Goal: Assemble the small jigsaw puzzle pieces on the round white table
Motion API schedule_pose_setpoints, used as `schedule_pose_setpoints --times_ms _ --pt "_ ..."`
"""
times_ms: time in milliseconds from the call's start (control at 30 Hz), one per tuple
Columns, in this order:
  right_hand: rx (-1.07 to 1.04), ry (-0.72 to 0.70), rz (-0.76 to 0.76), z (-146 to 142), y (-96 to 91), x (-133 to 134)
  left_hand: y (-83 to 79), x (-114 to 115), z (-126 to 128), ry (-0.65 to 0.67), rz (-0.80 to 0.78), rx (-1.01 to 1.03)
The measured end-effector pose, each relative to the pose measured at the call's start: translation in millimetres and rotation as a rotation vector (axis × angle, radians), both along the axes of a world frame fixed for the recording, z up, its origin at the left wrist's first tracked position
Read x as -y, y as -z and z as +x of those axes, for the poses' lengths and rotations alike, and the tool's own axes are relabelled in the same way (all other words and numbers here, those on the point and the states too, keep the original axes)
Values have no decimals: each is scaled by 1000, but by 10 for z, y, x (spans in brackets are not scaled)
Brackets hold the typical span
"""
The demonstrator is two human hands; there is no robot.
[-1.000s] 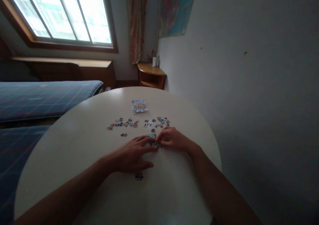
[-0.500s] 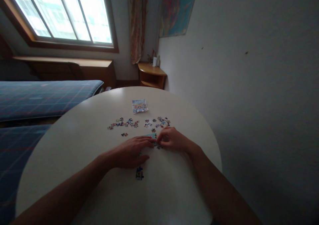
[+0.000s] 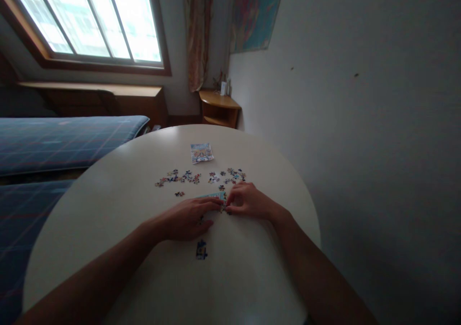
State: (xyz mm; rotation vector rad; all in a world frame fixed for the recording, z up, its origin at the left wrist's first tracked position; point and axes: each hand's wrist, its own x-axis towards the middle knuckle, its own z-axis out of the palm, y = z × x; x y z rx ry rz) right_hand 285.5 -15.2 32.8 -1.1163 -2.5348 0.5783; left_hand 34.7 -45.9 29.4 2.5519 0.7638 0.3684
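Note:
On the round white table (image 3: 108, 219) my two hands meet over a small joined cluster of jigsaw pieces (image 3: 216, 196). My left hand (image 3: 189, 217) lies palm down, fingers stretched toward the cluster and touching its left edge. My right hand (image 3: 248, 201) is curled, its fingertips pinched on a puzzle piece at the cluster's right side. Loose pieces (image 3: 178, 177) lie in a row beyond my hands, with another scatter (image 3: 230, 175) to the right. A single dark piece (image 3: 201, 250) sits near my left wrist.
A small printed picture card (image 3: 201, 152) lies farther back on the table. A blue plaid bed (image 3: 54, 142) stands to the left, a wooden corner shelf (image 3: 218, 108) behind the table, and a pale wall (image 3: 360, 123) close on the right.
My left hand slid slightly back and left, its thumb tucking in. The right hand's pinch stays at the cluster, shifted a little. The dark piece near my wrist is more exposed.

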Motion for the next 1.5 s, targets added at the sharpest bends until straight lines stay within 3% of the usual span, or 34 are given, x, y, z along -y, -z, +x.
schedule_pose_setpoints --times_ms 567,833,1500 --pt "-21 -40 2 43 -4 4 -5 0 4 -1 -5 -31" --pt "-42 28 -2 147 -25 -13 -19 21 -2 -13 -35 -4" --pt "-21 9 -39 86 -58 24 38 32 41 -12 71 -35"
